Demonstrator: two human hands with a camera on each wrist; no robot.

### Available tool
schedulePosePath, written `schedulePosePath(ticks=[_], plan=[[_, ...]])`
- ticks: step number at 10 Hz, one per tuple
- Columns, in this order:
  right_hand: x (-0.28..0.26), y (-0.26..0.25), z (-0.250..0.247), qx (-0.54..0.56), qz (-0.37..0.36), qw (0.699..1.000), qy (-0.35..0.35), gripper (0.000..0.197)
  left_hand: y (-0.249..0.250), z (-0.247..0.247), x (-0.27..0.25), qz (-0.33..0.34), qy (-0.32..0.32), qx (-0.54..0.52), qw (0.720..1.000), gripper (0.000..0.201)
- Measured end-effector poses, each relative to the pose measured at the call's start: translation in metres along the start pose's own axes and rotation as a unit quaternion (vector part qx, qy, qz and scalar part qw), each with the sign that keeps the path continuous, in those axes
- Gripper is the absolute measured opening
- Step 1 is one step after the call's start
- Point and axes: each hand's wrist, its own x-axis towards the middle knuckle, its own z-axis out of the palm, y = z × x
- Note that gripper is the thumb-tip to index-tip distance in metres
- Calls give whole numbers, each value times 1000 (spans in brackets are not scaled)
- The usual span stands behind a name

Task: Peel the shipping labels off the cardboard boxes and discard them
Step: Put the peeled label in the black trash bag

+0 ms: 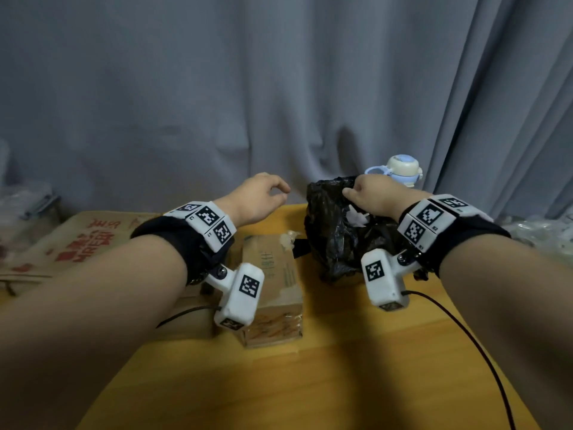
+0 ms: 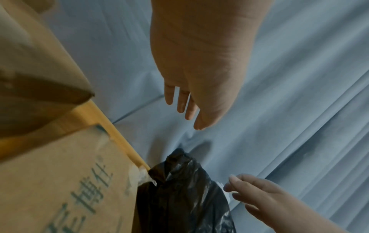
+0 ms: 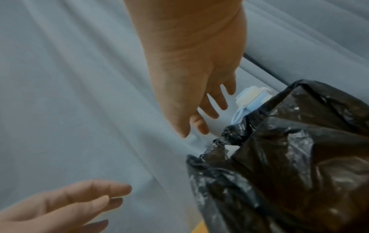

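Observation:
A small brown cardboard box (image 1: 273, 274) with green print lies on the wooden table (image 1: 310, 383); torn white label residue (image 1: 290, 238) clings to its far corner. To its right stands an open black rubbish bag (image 1: 335, 243) with a crumpled white label (image 1: 356, 216) inside. My right hand (image 1: 353, 191) hovers over the bag's mouth; in the right wrist view its fingers (image 3: 211, 110) hang relaxed and hold nothing. My left hand (image 1: 279, 193) floats beyond the box, left of the bag, with loosely bent fingers (image 2: 181, 104) that are empty.
A large flattened carton (image 1: 77, 240) with red print lies at the left. A pale blue and cream bottle (image 1: 400, 169) stands behind the bag. A grey curtain (image 1: 279, 88) closes off the back. Clear plastic clutter (image 1: 539, 231) sits at the right edge.

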Motion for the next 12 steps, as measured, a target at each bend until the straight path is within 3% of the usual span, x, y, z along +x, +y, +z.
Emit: schedulePosePath(ticks=[1, 3, 4, 5, 6, 7, 8, 9, 10, 11, 12], plan=[[-13, -18, -9, -3, -34, 998, 56, 36, -4, -20, -17, -7, 20, 5, 1000, 29], [-50, -72, -23, 24, -108, 990, 88, 29, -2, -68, -72, -17, 83, 6, 996, 30], [-80, -103, -7, 39, -150, 986, 61, 32, -18, -85, -111, -37, 105, 33, 993, 31], [-109, -126, 36, -12, -139, 985, -106, 45, -51, -79, -156, -116, 51, 138, 982, 51], [-123, -141, 78, -68, -126, 977, -155, 42, -78, -47, -199, -219, -41, 248, 943, 63], [-120, -145, 89, -90, -125, 981, -117, 35, -92, -20, -214, -242, -34, 232, 942, 52], [-110, -141, 87, -86, -121, 982, -113, 37, -92, -10, -200, -265, 26, 242, 933, 43], [-99, -141, 89, -74, -112, 986, -99, 36, -86, 0, -183, -297, 48, 280, 912, 41], [-86, -146, 89, -79, -95, 987, -102, 33, -83, 2, -171, -292, 63, 282, 912, 42], [-75, -152, 89, -86, -92, 989, -77, 20, -81, -10, -167, -278, 84, 227, 930, 40], [-63, -156, 74, -5, -86, 996, -1, 18, -78, -45, -158, -248, 144, 158, 945, 36]])
